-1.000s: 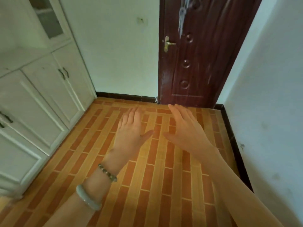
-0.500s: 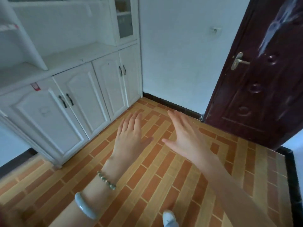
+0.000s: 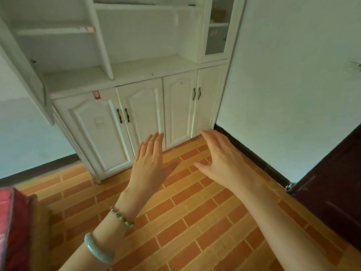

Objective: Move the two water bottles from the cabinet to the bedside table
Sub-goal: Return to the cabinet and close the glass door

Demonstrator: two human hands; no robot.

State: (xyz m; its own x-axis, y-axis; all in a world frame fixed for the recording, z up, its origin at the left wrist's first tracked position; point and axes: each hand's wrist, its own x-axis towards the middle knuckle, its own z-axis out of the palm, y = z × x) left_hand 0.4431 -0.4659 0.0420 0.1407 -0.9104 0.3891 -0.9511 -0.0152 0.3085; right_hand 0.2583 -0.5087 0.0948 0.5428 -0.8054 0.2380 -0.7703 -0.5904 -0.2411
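Observation:
A tall white cabinet [image 3: 136, 75] fills the upper left, with open shelves above a counter and several closed lower doors with dark handles. No water bottle shows on its shelves or counter. My left hand [image 3: 150, 165] is held flat, palm down, fingers apart, over the floor in front of the lower doors. My right hand [image 3: 222, 159] hovers beside it, also flat and empty, near the cabinet's right corner. A bead bracelet and a pale green bangle sit on my left wrist.
The floor [image 3: 195, 222] is orange brick-pattern tile. A dark brown door [image 3: 336, 182] stands at the right, a white wall [image 3: 283, 85] behind. A red object [image 3: 11, 222] with a wooden edge juts in at the lower left. A glass-fronted cupboard [image 3: 216, 28] tops the cabinet's right end.
The view has swung left, away from the brown door and onto the white cabinet, which is now nearer and centred. Both hands keep the same flat, empty pose.

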